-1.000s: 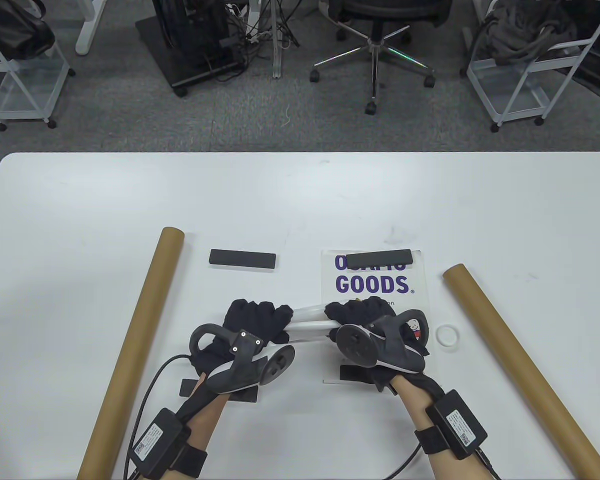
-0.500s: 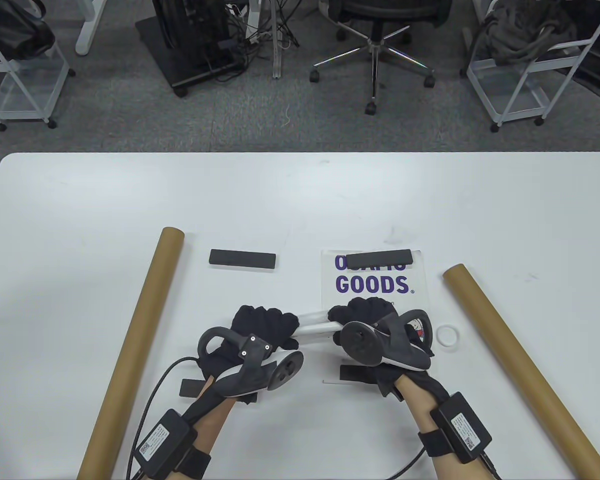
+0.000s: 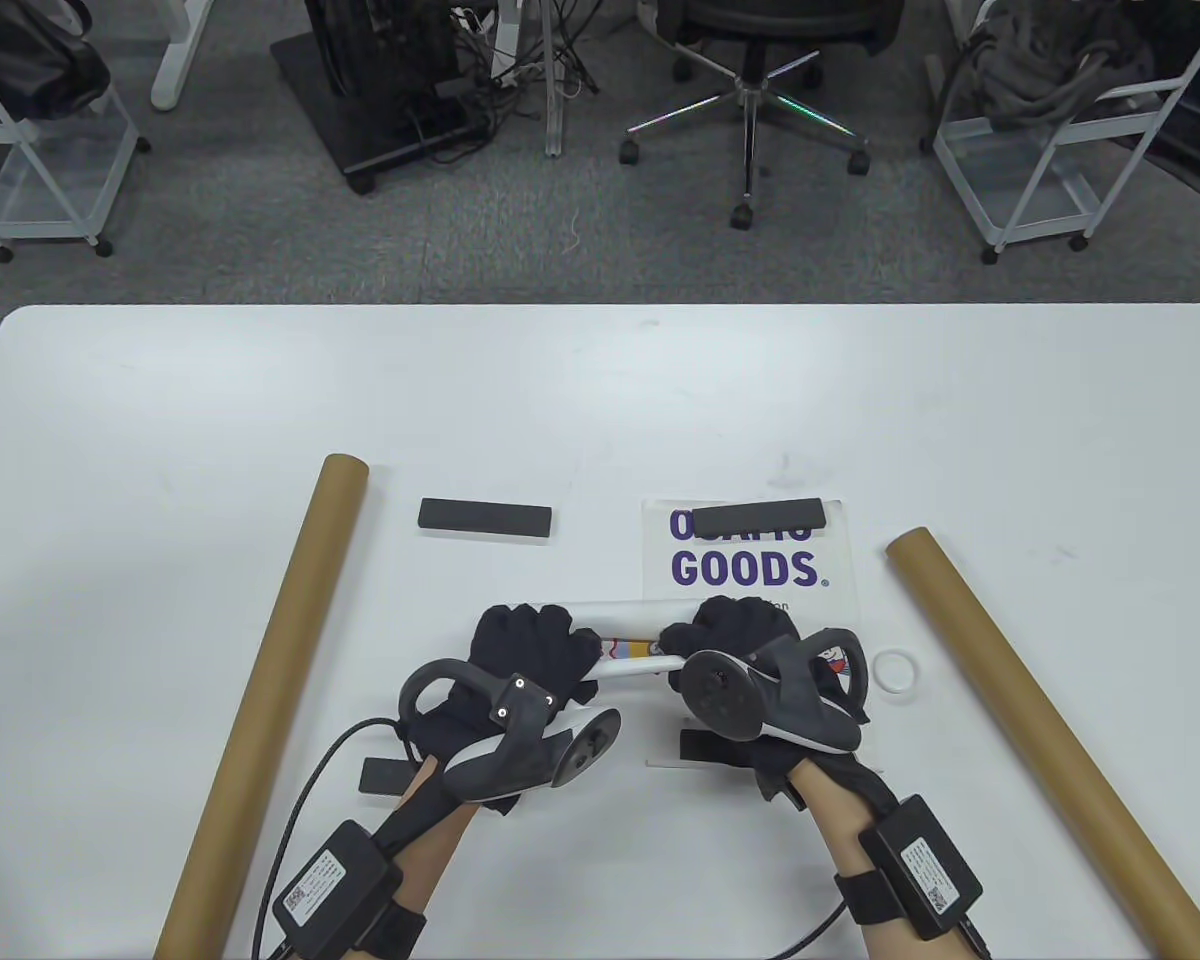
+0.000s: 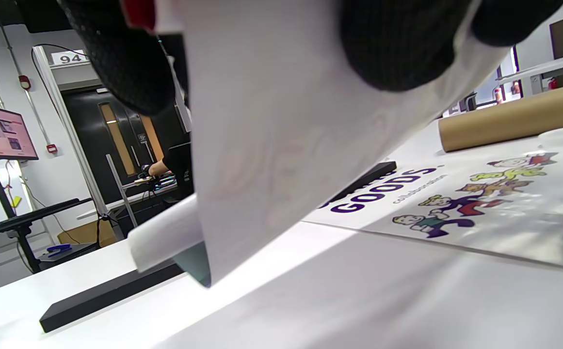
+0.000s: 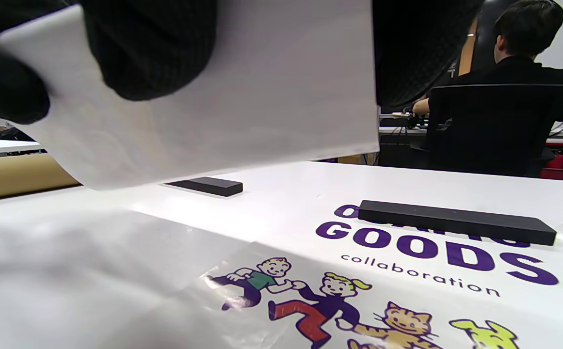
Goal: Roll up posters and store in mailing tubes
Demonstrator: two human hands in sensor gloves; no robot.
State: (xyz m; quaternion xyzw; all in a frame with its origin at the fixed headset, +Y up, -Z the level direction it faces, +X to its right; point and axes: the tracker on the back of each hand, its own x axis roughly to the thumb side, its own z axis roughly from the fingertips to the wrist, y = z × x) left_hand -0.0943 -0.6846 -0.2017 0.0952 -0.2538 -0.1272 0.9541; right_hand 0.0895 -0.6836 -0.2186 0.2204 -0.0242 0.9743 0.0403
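— Hands first: what have they got?

— I have both on the rolled poster (image 3: 628,640). My left hand (image 3: 532,650) has its fingers curled round the roll's left end, and my right hand (image 3: 732,632) has its fingers curled round the right end. The roll lies crosswise between them, above the table (image 3: 160,420); in the left wrist view the loose white paper hangs down from my fingers (image 4: 397,43).

— Where is it, taking the flat poster as the mark?

— The roll sits at the near left corner of the flat poster (image 3: 750,570), the one printed "GOODS". My right hand is over that sheet's near part, and my left hand is off its left side.

— What else lies round that sheet?

— A black bar (image 3: 759,517) lies across its far edge, partly covering the top line of lettering. A second black bar (image 3: 484,518) lies on the table to its left. Farther left is a cardboard tube (image 3: 270,690), and another cardboard tube (image 3: 1040,730) lies to its right. A small white ring (image 3: 898,670) sits between the sheet's right edge and that right tube.
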